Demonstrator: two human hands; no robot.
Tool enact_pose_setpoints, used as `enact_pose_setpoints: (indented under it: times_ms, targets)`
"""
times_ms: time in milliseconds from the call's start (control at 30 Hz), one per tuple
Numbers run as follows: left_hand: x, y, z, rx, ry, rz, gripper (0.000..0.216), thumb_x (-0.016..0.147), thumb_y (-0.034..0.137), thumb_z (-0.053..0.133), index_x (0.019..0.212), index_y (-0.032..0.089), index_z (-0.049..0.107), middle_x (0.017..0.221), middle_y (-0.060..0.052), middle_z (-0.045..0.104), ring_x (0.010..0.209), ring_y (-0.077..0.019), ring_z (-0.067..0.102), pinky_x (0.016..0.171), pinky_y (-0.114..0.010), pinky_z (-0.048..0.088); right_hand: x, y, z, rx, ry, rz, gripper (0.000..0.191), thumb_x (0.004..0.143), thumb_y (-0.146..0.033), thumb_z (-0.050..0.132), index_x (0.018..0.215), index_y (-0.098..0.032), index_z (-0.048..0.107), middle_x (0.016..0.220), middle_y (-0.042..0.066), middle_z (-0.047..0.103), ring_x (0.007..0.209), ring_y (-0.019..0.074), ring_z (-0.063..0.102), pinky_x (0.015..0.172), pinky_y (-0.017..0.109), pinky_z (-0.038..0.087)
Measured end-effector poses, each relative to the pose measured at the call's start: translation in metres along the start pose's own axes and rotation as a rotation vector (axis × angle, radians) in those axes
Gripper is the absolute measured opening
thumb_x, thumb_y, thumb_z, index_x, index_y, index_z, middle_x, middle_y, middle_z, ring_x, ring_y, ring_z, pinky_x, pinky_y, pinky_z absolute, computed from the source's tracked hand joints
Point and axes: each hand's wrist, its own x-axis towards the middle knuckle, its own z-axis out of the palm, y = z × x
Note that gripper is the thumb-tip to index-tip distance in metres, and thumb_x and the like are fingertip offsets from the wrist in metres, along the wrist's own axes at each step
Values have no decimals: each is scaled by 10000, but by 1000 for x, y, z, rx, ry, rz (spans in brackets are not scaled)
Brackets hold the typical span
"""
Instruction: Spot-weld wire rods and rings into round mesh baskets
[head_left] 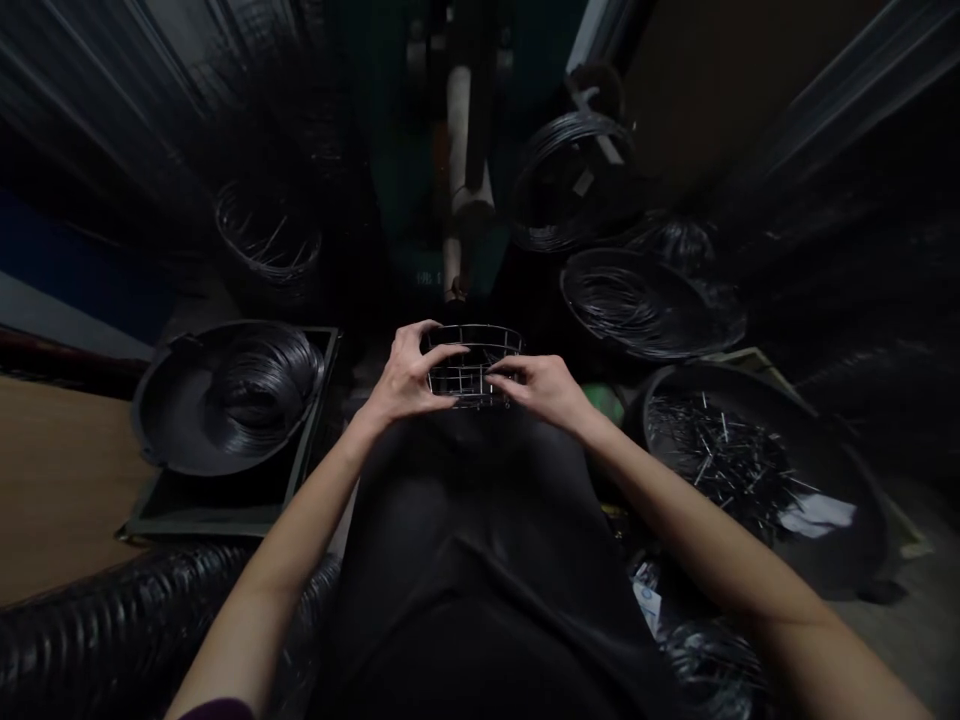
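Note:
A small round wire basket of thin metal rods is held up in front of my lap, below the machine's rod. My left hand grips its left side, fingers over the upper ring and thumb at the lower edge. My right hand is closed at the basket's lower right, thumb and fingertips pinched on its wires. Whether a separate short wire is between those fingertips is too small to tell. The machine's metal rod ends just beyond the basket's far rim.
To the left, a black pan bears coiled wire rings. At the right, another pan contains many short rods and a white scrap. Farther back are a pan of wire rings and a large wire coil. Stacked rings lie lower left.

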Motion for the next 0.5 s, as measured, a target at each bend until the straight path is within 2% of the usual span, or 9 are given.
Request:
enact_pose_setpoints:
  times_ms: [100, 200, 300, 500]
  targets:
    - [-6, -6, -1, -39, 17, -61, 666, 638, 400, 845, 1250, 272, 615, 1355, -127, 407, 1288, -348, 401, 1098, -549, 377, 4, -5, 12, -397, 26, -191, 308, 895, -380, 602, 1143, -242, 723, 1079, 61, 752, 856, 208, 717, 648, 275, 472]
    - [-10, -14, 0, -89, 46, -126, 693, 611, 391, 865, 1246, 275, 613, 1340, -116, 416, 1278, -337, 416, 1099, -540, 390, 5, -9, 15, -618, -16, -287, 352, 909, -356, 573, 1233, -270, 679, 1118, 48, 739, 763, 194, 718, 532, 265, 392]
    - [-7, -20, 3, -144, 76, -151, 708, 593, 371, 878, 1243, 266, 615, 1330, -113, 420, 1282, -333, 422, 1105, -530, 396, 14, -13, 10, -702, -8, -330, 339, 924, -317, 524, 1219, -306, 688, 1085, 17, 747, 704, 182, 713, 520, 271, 367]
    - [10, -28, 5, -171, 117, -160, 698, 588, 335, 879, 1232, 270, 619, 1328, -105, 417, 1285, -332, 424, 1105, -534, 404, 33, -12, 3, -724, 31, -362, 333, 932, -306, 495, 1192, -306, 703, 1111, 9, 739, 664, 159, 698, 533, 272, 386]
